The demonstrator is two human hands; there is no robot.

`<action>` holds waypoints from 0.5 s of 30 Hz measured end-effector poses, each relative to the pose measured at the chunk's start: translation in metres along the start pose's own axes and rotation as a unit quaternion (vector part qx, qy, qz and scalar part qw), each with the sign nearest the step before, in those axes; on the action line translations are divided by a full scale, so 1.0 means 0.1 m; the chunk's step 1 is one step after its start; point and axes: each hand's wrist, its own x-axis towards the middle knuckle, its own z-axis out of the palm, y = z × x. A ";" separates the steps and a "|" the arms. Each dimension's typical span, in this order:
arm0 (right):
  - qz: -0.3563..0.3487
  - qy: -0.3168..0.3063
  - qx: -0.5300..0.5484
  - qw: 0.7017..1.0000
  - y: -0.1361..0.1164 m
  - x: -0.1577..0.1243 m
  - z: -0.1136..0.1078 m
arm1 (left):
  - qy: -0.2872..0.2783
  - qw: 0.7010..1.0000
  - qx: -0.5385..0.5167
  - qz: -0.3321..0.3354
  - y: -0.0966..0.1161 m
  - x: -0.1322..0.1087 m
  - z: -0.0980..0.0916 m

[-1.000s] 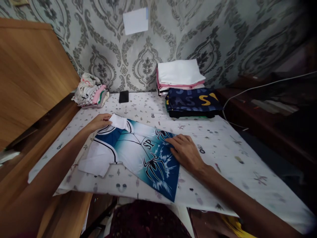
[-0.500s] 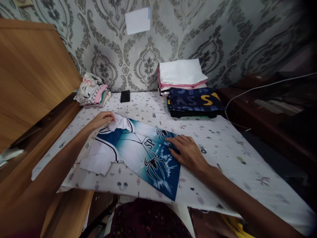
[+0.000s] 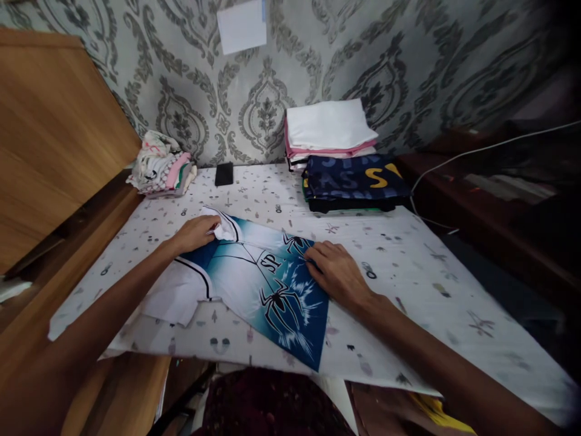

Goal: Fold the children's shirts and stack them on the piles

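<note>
A blue and white sleeveless shirt (image 3: 236,263) with black spider prints and the letters SP lies spread on the patterned sheet (image 3: 385,254), its hem to the right. My left hand (image 3: 197,233) is closed on the white cloth of its far shoulder, which is bunched at the fingertips. At the hem's far corner, my right hand (image 3: 334,266) has its fingers curled round the edge of the shirt. The near white part of the shirt lies flat, partly behind my left forearm.
A folded clothes stack (image 3: 161,166) and a black phone-like object (image 3: 224,174) lie by the wall. Back right are white folded cloths (image 3: 329,127) and a dark blue printed garment (image 3: 356,178). A white cable (image 3: 476,154) runs at the right, a wooden panel (image 3: 59,133) stands left.
My left hand has moved right and slightly nearer, drawing the white shoulder cloth in toward the shirt's middle. My right hand stays at the hem, its fingers more curled. The view has shifted slightly.
</note>
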 end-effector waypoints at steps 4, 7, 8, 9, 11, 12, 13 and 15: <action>0.007 0.006 -0.069 0.998 0.07 0.11 0.02 | 0.036 0.996 0.079 -0.029 0.18 0.18 0.03; 0.025 0.021 -0.094 0.995 0.14 0.17 0.04 | 0.061 0.988 0.131 -0.047 0.26 0.28 0.01; 0.028 0.025 -0.097 0.995 0.16 0.17 0.05 | 0.066 0.986 0.144 -0.047 0.27 0.28 0.00; 0.030 0.027 -0.098 0.994 0.17 0.16 0.05 | 0.069 0.985 0.154 -0.043 0.27 0.27 -0.01; 0.025 0.029 -0.094 0.995 0.17 0.12 0.04 | 0.063 0.984 0.164 -0.029 0.24 0.20 -0.03; 0.020 0.028 -0.088 0.996 0.16 0.09 0.04 | 0.057 0.985 0.164 -0.020 0.23 0.15 -0.04; 0.016 0.026 -0.079 0.996 0.15 0.06 0.03 | 0.052 0.985 0.161 -0.011 0.21 0.10 -0.04; 0.011 0.022 -0.058 0.998 0.13 0.00 0.01 | 0.050 0.987 0.153 0.003 0.17 -0.03 -0.03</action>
